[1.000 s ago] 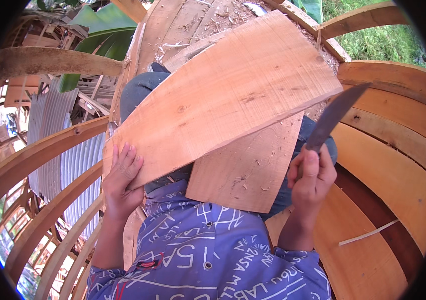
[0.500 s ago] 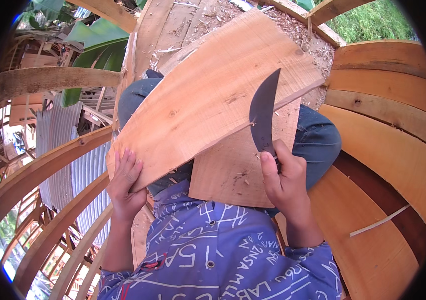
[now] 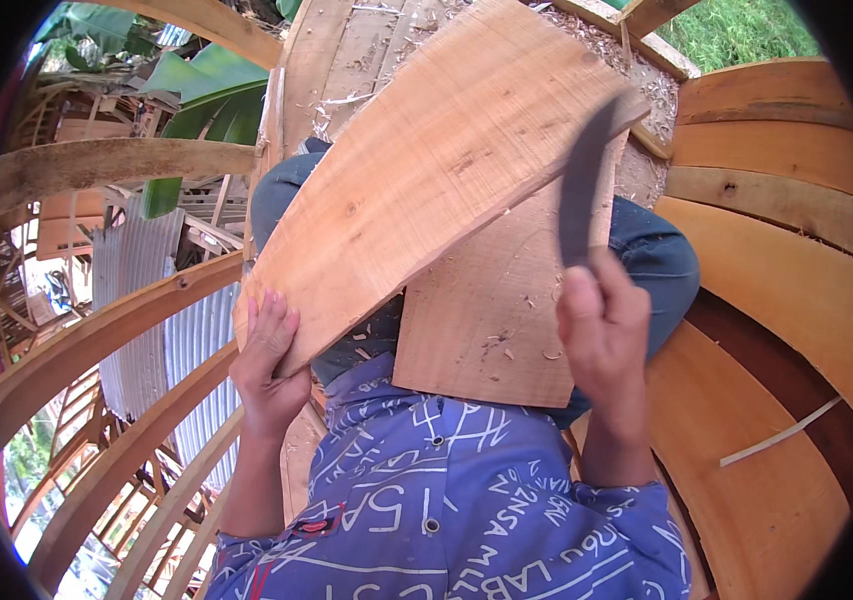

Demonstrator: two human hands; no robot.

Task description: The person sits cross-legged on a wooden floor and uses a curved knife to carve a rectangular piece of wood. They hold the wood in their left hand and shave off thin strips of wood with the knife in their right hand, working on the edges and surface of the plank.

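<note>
A wide wooden plank (image 3: pixel 427 160) with one curved edge slants across my lap, its far end toward the top right. My left hand (image 3: pixel 270 350) grips its near left corner, fingers on the top face and thumb at the edge. In my right hand (image 3: pixel 605 325) is a machete (image 3: pixel 587 180) with a broad dark curved blade, held upright and slightly blurred. The blade stands in front of the plank's right edge; whether it touches cannot be made out. Beneath lies a second board (image 3: pixel 487 320) across my legs, with a few wood chips on it.
Curved wooden ribs (image 3: pixel 107 335) rise on the left, with corrugated metal sheets (image 3: pixel 202 350) beyond. Overlapping planks (image 3: pixel 777 250) form a wall on the right, where a thin wood strip (image 3: pixel 782 432) lies. Shavings (image 3: pixel 647 175) litter the floor ahead. A large green leaf (image 3: pixel 212 100) hangs at upper left.
My right hand has moved right and slightly up with the machete, away from the plank's edge. The view has shifted a little; my left hand keeps its hold on the plank.
</note>
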